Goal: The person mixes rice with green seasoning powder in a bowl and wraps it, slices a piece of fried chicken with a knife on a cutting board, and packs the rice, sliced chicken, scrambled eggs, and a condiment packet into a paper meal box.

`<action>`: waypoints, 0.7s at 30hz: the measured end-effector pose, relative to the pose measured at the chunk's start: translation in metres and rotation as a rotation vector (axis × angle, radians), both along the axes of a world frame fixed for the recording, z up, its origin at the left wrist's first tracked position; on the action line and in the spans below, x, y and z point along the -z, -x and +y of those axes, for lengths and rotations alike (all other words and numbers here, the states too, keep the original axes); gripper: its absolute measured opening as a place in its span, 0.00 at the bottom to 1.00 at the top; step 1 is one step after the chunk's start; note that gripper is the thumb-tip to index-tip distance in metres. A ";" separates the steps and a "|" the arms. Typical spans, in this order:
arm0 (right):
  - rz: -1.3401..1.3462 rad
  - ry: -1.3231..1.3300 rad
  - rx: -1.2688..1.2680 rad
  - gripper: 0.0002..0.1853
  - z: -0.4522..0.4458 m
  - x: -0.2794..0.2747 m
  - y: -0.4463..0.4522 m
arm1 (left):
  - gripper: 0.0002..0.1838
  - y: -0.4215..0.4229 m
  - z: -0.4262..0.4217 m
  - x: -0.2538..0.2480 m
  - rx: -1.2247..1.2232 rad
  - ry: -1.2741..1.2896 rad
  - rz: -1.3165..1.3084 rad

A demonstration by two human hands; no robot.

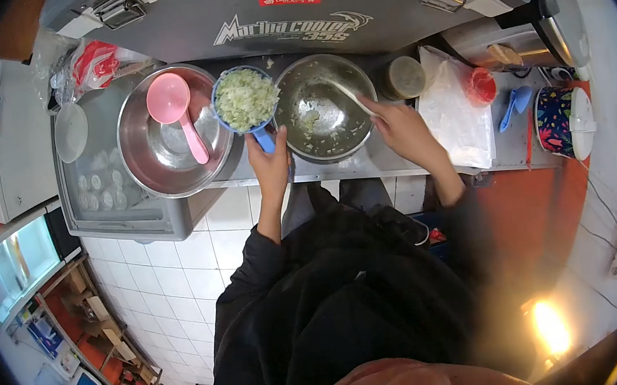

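Note:
My left hand is closed round the handle of a blue scoop, which is heaped with finely chopped pale green vegetable. The scoop is at the left rim of a steel mixing bowl, where scraps of the same vegetable lie on the bottom and walls. My right hand grips a pale, long-handled spoon or spatula, its far end inside that bowl. To the left, a wider steel basin holds a pink dipper.
A large grey cooler box stands behind the bowls. Right of the mixing bowl are a lidded jar, white plastic sheets, a red container and a blue spoon. A grey bin with a translucent lid is at left.

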State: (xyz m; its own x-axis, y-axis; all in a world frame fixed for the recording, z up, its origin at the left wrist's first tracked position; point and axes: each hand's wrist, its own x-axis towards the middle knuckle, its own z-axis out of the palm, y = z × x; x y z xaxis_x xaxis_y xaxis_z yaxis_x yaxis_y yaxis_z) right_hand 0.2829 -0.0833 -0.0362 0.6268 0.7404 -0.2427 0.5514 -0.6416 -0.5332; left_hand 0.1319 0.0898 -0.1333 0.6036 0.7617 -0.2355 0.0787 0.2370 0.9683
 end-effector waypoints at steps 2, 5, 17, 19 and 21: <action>-0.009 0.055 -0.168 0.22 0.022 0.033 0.007 | 0.12 -0.005 0.000 0.009 0.027 0.041 -0.019; -0.054 0.128 -0.427 0.23 0.017 0.027 0.022 | 0.11 -0.010 0.005 0.008 0.086 0.039 -0.056; 0.119 0.290 -0.362 0.15 -0.009 -0.017 -0.017 | 0.17 -0.012 0.016 0.013 0.308 -0.103 -0.106; 0.059 0.121 -0.193 0.14 -0.009 -0.029 -0.037 | 0.18 -0.011 0.020 0.014 0.394 -0.209 -0.180; -0.120 0.137 -0.278 0.14 -0.021 -0.012 -0.057 | 0.18 -0.011 0.023 0.015 0.432 -0.240 -0.162</action>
State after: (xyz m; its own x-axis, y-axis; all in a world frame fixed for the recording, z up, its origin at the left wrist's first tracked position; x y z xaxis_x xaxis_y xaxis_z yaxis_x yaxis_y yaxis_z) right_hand 0.3399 -0.1047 -0.0243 0.4354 0.8526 -0.2888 0.7691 -0.5191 -0.3730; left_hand 0.1426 0.1126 -0.1481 0.8893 0.4557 0.0376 -0.0348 -0.0145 0.9993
